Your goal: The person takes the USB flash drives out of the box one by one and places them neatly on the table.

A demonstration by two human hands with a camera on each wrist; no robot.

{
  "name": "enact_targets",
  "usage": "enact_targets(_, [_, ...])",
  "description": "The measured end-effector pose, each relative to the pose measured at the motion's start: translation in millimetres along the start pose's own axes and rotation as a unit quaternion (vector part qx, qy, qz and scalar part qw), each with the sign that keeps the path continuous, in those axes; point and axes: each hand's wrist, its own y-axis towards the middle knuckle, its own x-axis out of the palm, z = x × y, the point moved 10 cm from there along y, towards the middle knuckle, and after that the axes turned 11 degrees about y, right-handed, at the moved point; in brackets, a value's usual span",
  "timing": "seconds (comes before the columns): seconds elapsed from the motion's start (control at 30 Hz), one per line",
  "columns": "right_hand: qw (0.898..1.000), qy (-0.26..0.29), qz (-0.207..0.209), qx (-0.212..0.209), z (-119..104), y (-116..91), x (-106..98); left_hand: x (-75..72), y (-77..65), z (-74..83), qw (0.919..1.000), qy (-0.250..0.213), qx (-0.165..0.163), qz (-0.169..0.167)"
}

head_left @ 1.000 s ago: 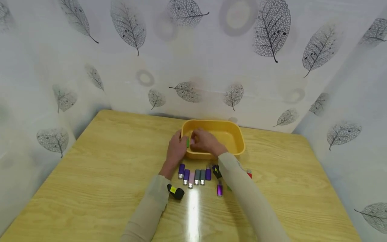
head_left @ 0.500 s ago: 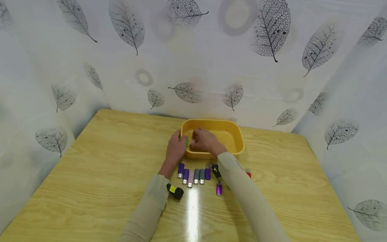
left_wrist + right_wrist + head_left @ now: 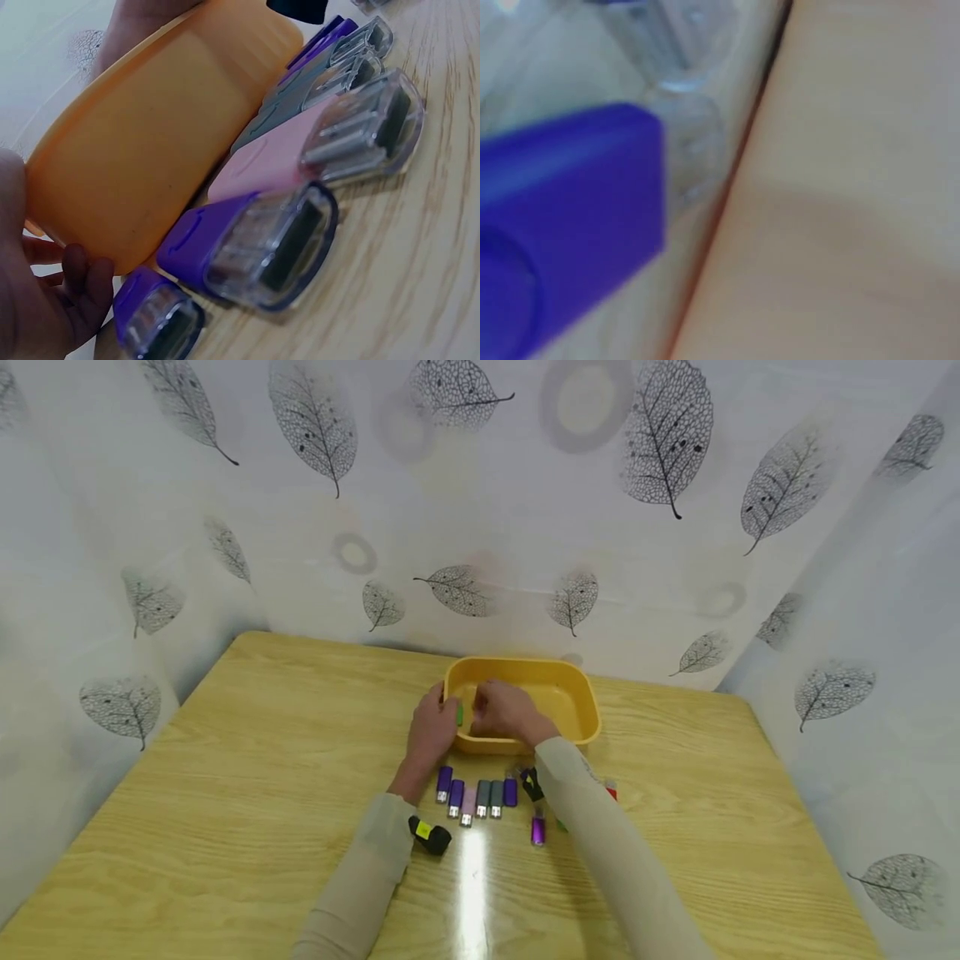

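My left hand grips the left end of a yellow plastic bin, thumb over the rim; in the left wrist view its fingers curl against the outer wall. A green piece shows inside the bin beside that thumb. Reaching over the front rim, my right hand pinches a small pink thing, mostly hidden by the fingers, low in the bin's left part. In front of the bin several capped USB flash drives lie in a row, among them a pink one, grey ones and purple ones.
A black piece with a yellow label lies beside my left sleeve, and another black one near my right sleeve. A shiny purple flash drive lies closer. A red one is partly hidden behind the right sleeve. Patterned curtain stands behind the table.
The whole view has shifted slightly, so things sit a little further left. Both hands keep their places at the bin, with only slight movement of the right fingers.
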Motion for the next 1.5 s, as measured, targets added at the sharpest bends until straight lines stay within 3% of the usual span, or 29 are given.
enact_targets(0.4, [0.998,0.006,-0.061,0.003,-6.1,-12.2,-4.0,-3.6,-4.5,0.6,0.9999,-0.001,-0.013,-0.004])
enact_targets(0.63, [0.998,0.006,-0.061,0.021,-0.3,-18.1,-5.8,-3.0,-7.7,3.1,1.0000,0.002,-0.004,-0.005])
enact_targets(0.93, [0.998,0.024,-0.060,0.014,-2.7,-23.9,-10.3,-3.2,-7.4,4.0,1.0000,0.005,-0.003,-0.005])
enact_targets(1.07, [0.998,0.046,-0.037,0.006,-1.8,-33.3,-19.6,-0.7,-6.7,0.8,0.9999,0.007,-0.009,-0.007])
enact_targets(1.23, [0.997,0.073,0.020,-0.023,0.4,-52.7,-39.6,0.6,-5.7,-1.0,0.9999,0.008,-0.007,-0.002])
enact_targets(1.5, [0.986,0.138,0.088,-0.029,4.2,-90.0,-64.2,-1.0,-6.6,0.0,0.9999,-0.002,-0.011,-0.005])
